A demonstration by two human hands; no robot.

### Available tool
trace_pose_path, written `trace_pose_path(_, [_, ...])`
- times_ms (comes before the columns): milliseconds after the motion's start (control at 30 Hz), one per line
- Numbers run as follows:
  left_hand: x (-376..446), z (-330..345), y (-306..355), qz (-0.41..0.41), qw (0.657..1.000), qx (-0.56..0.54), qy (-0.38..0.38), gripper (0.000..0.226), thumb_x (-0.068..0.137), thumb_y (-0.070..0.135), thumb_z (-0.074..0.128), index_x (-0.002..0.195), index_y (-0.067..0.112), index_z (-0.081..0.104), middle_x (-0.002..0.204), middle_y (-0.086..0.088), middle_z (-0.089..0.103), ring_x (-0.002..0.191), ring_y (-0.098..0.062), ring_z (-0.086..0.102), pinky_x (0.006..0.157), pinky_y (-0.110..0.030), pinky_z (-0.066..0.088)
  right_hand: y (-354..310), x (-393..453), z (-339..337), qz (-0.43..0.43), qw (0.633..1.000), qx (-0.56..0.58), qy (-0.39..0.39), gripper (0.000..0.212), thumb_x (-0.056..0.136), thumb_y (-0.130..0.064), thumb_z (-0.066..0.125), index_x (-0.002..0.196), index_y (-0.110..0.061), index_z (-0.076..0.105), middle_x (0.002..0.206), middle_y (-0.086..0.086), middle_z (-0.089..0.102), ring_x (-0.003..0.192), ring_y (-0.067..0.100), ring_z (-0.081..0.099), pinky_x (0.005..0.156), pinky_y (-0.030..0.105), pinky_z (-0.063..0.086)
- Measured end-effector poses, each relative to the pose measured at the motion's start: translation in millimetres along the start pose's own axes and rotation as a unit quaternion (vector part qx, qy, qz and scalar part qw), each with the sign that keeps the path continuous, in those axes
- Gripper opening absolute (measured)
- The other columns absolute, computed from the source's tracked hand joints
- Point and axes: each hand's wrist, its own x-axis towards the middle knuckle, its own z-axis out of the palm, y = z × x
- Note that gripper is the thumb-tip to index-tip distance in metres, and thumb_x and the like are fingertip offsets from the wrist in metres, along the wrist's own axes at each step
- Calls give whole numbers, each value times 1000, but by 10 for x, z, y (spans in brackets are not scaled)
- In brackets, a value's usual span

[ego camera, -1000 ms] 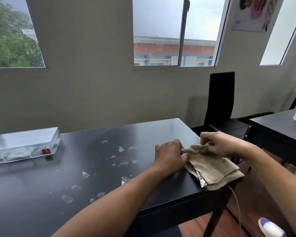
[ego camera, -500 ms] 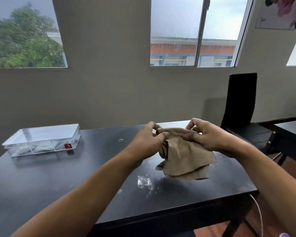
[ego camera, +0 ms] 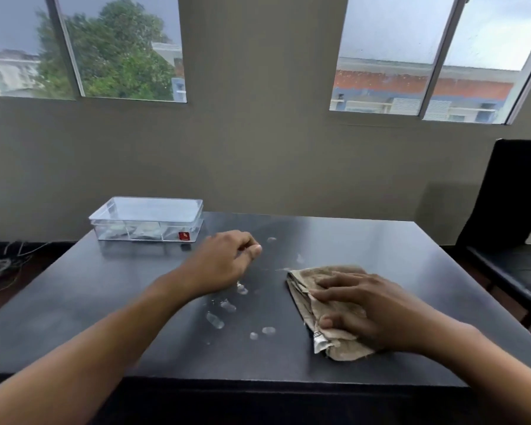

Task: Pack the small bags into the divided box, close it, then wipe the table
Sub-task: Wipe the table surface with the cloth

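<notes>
The fingers (ego camera: 334, 282) of the right hand (ego camera: 368, 308) are lying spread and flat, pressing a folded tan cloth (ego camera: 328, 311) onto the dark bench (ego camera: 380, 250). The left hand (ego camera: 224, 265) is hovering just over the bench, its fingers loosely curled and holding nothing. Between the two hands, water droplets (ego camera: 227, 306) are sitting on the surface; I am counting roughly eight or nine, some too faint to be sure. The one clear divided box (ego camera: 147, 219) is standing at the far left corner with its lid on, small bags showing dimly inside, too blurred to count. By my reading the wiping step is beginning. Next, the cloth needs sweeping left across the droplets under steady pressure.
</notes>
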Motion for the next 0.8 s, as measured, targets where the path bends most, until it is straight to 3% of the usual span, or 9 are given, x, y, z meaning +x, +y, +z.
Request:
trace_pose_path(67, [-32,-74,-280,3,999,38,-4,23,101,35,53,109,23,71,108,6,72,102,-14,66,94,-39,52,57,46,15,20,999,25,6,63,82,-88,42,133,-57,60,146,-38,48,144,-12,33,117,23,33])
trace_pose_path(133, [-58,-135,-511,9,997,72,-33,23,100,31,53,113,24,71,112,7,69,105,-12,62,98,-36,49,131,207,52,34,999,6,-14,72,82,-91,29,140,-57,53,153,-35,42,148,-6,29,121,29,31])
trace_pose_path(233, [-101,-209,-758,29,994,92,-53,25,100,24,57,122,22,69,122,9,65,114,-8,56,101,-19,38,336,620,118,72,997,-31,-22,87,75,-96,5,148,-60,37,165,-25,28,155,9,21,124,39,24])
trace_pose_path(300, [-152,-235,-868,30,997,65,-27,26,99,19,59,123,22,70,123,12,65,115,-3,56,98,-6,33,423,890,134,110,993,-10,-27,71,87,-86,14,151,-60,30,168,-22,21,158,12,11,127,41,12])
trace_pose_path(367, [-213,-223,-942,35,999,32,-3,28,99,16,60,123,23,70,123,15,66,115,2,57,100,-3,34,441,1087,178,142,989,-6,-33,56,100,-70,21,155,-59,19,171,-19,11,159,10,0,126,40,0])
trace_pose_path(467, [-258,-182,-1005,45,999,24,8,29,99,17,58,125,23,69,126,16,64,118,2,56,99,1,29,347,1180,233,158,985,-30,-59,54,102,-68,15,153,-63,0,172,-18,-2,158,9,-13,127,47,-11])
trace_pose_path(533, [-253,-163,-1029,50,999,18,11,29,99,16,58,125,23,69,126,15,64,118,1,56,99,1,29,209,1072,232,146,986,-23,-80,51,102,-67,15,150,-67,-4,168,-26,-10,156,7,-21,125,54,-14])
trace_pose_path(633, [-233,-158,-1044,45,999,2,16,29,98,13,59,123,23,70,123,15,65,116,0,58,97,0,32,-6,785,281,82,992,-29,-91,54,100,-69,14,150,-69,-8,165,-29,-21,152,2,-30,125,53,-15])
trace_pose_path(800, [-219,-161,-1072,-8,997,-63,45,33,97,12,61,125,27,69,115,18,70,104,7,61,86,4,36,92,964,247,86,993,-29,-73,59,91,-78,9,148,-72,-4,169,-28,-10,155,1,-19,128,48,-10])
